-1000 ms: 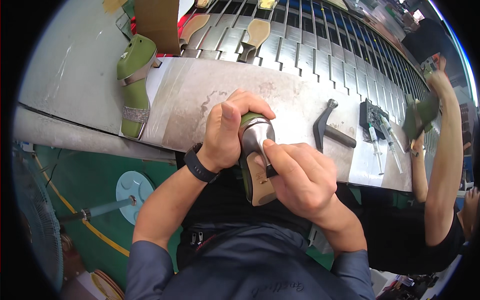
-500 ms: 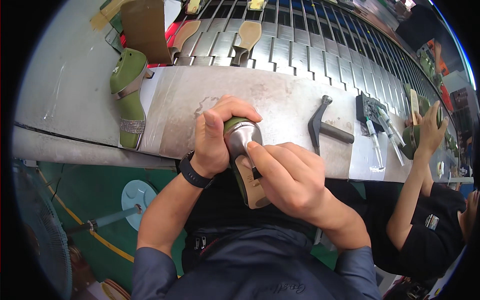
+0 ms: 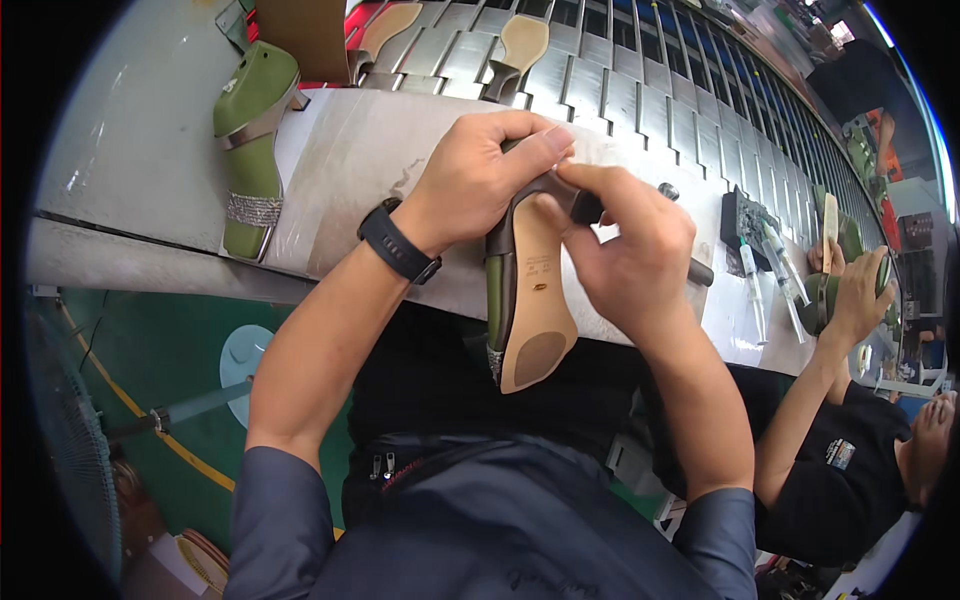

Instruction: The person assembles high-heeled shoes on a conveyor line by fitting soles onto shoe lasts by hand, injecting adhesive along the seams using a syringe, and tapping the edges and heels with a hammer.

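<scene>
Between my hands is a green heeled shoe (image 3: 540,290), its tan sole turned up and its glitter-trimmed toe pointing toward my body. My left hand (image 3: 485,180) is closed around the heel end, thumb reaching across the top. My right hand (image 3: 640,240) pinches the same end from the other side, its thumb at the sole beside the dark heel. Part of the heel is hidden by my fingers. Behind my right hand lies a hammer (image 3: 700,272), mostly covered. Another green shoe (image 3: 258,170) with a sparkling band rests on the bench at the left.
A slatted metal conveyor (image 3: 640,110) runs along the far side, carrying a tan-soled shoe (image 3: 523,45). Right of the hammer are a black block (image 3: 745,218) and several syringes (image 3: 752,290). A co-worker's hand (image 3: 862,300) holds a green shoe farther right. A fan (image 3: 80,460) stands lower left.
The shoe has been turned so that its sole shows more fully. Both hands have moved farther up, and my right hand has shifted to the heel end.
</scene>
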Available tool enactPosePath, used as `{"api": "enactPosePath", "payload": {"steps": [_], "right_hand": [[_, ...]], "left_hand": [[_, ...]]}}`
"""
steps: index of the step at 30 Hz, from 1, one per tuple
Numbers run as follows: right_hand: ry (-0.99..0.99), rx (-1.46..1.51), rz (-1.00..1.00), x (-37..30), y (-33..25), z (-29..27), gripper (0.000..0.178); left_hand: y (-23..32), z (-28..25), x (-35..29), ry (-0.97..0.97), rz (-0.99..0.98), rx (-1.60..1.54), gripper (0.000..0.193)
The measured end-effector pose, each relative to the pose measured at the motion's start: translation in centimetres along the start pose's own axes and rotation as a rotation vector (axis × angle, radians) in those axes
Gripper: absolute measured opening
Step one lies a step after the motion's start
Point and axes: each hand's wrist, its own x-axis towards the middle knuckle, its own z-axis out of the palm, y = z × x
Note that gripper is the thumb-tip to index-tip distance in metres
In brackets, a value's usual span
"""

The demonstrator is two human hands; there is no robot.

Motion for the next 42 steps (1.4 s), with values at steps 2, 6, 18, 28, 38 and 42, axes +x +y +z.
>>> {"api": "enactPosePath", "payload": {"steps": [2, 6, 18, 28, 38, 42], "right_hand": [[-0.062, 0.079, 0.182, 0.4, -0.4, -0.1, 0.025], [-0.196, 0.24, 0.62, -0.5, -0.2, -0.7, 0.028], [-0.562, 0.451, 0.897, 1.0, 0.2, -1.3, 0.042], [-0.574, 0.499, 0.905, 1.7, 0.0, -1.4, 0.038], [-0.605, 0.459, 0.928, 2.0, 0.2, -1.2, 0.035], [-0.587, 0.447, 0.925, 2.0, 0.4, -0.9, 0.035]], "left_hand": [[-0.3, 0.0, 0.2, 0.034, 0.069, 0.025, 0.035], [-0.2, 0.1, 0.3, 0.064, -0.005, 0.029, 0.033], [-1.3, 0.4, 0.2, 0.125, 0.055, 0.097, 0.038], [-2.5, 0.6, -0.3, 0.115, 0.099, 0.055, 0.061], [-2.8, 0.5, 0.2, 0.183, 0.244, 0.181, 0.065], [-3.0, 0.4, 0.3, 0.186, 0.249, 0.21, 0.064]]}}
